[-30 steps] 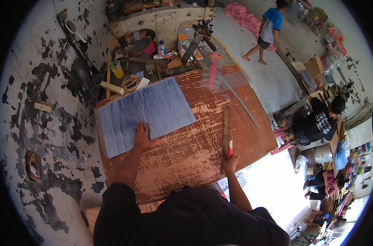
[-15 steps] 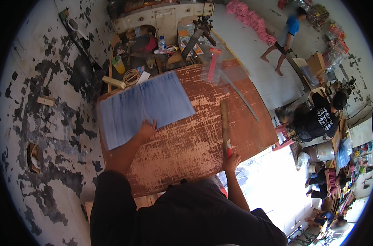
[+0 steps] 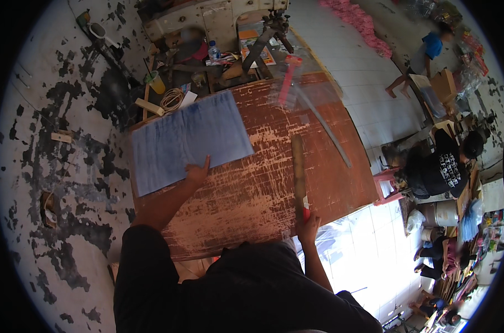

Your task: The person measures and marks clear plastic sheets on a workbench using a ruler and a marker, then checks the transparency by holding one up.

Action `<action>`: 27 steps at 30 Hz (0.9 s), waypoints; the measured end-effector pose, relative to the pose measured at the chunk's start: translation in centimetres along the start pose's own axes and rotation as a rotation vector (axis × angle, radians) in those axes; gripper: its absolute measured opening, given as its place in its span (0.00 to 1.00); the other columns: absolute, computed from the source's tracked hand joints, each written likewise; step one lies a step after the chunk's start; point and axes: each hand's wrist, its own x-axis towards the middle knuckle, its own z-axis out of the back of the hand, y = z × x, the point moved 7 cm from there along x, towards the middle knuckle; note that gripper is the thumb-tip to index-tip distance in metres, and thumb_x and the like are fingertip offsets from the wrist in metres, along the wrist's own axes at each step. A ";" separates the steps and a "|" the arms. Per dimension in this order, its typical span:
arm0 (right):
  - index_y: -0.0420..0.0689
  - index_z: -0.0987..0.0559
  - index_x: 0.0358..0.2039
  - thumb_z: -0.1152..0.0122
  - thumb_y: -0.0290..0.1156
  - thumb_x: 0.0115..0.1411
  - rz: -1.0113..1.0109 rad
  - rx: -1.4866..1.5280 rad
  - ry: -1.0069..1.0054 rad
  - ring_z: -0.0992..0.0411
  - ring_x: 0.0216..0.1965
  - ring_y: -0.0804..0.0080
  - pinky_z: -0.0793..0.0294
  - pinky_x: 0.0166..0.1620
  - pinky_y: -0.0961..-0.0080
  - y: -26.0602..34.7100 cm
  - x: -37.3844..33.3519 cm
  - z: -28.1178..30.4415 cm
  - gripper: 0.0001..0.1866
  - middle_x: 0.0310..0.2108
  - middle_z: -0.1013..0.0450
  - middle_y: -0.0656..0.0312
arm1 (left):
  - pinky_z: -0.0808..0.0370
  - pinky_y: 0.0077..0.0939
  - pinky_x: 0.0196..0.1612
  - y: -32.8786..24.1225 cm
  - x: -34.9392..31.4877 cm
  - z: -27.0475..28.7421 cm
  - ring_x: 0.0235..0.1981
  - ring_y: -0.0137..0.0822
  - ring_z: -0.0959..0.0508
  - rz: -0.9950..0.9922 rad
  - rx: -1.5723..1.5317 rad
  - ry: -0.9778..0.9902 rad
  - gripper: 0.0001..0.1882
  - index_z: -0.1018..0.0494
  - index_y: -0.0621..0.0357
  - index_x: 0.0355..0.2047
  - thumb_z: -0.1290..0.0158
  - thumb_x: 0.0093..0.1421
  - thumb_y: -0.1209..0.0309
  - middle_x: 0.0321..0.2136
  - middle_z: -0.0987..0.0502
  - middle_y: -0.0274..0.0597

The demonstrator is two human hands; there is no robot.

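A blue-grey streaked sheet (image 3: pixel 188 139) lies flat on the left of a worn red-brown tabletop (image 3: pixel 246 188). My left hand (image 3: pixel 197 173) rests on its near edge, fingers stretched out and the index finger pointing away from me. At the table's near right edge, my right hand (image 3: pixel 308 227) is closed round the near end of a long, narrow brown strip (image 3: pixel 298 169). A red and white part shows just above those fingers; whether it belongs to the strip or is a separate tool I cannot tell.
A grey metal strip (image 3: pixel 325 127) and a clear-wrapped red item (image 3: pixel 287 86) lie farther right. Behind the sheet are coiled cord (image 3: pixel 172 100), a yellow drink cup (image 3: pixel 156 85), a water bottle (image 3: pixel 214 51) and a clamp-like metal tool (image 3: pixel 261 47). People work at the right.
The view has shifted slightly. My left hand stays on the sheet's edge, its index finger more clearly extended. The person in blue at the upper right has moved farther right.
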 end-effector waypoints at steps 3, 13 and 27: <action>0.40 0.27 0.62 0.25 0.42 0.54 -0.117 -0.078 0.041 0.33 0.56 0.31 0.32 0.60 0.41 -0.2 -0.3 3.2 0.38 0.53 0.33 0.38 | 0.16 0.53 0.36 -1.7 -0.1 2.3 0.42 0.62 0.14 -0.043 0.030 0.043 0.56 0.68 0.61 0.79 0.43 0.69 0.50 0.49 0.25 0.88; 0.34 0.25 0.53 0.22 0.42 0.51 0.064 -0.041 0.059 0.34 0.57 0.33 0.33 0.60 0.41 -3.3 1.1 5.2 0.35 0.53 0.36 0.38 | 0.19 0.39 0.27 -4.2 -4.7 3.6 0.32 0.50 0.14 0.039 -0.233 -0.063 0.43 0.44 0.65 0.74 0.38 0.64 0.62 0.41 0.18 0.70; 0.35 0.31 0.56 0.21 0.39 0.54 0.081 -0.082 0.248 0.30 0.55 0.31 0.26 0.54 0.41 -4.1 1.0 4.2 0.37 0.55 0.38 0.39 | 0.34 0.55 0.67 4.1 -5.6 4.3 0.68 0.58 0.32 0.325 -0.978 -0.378 0.35 0.35 0.60 0.69 0.51 0.72 0.47 0.66 0.31 0.61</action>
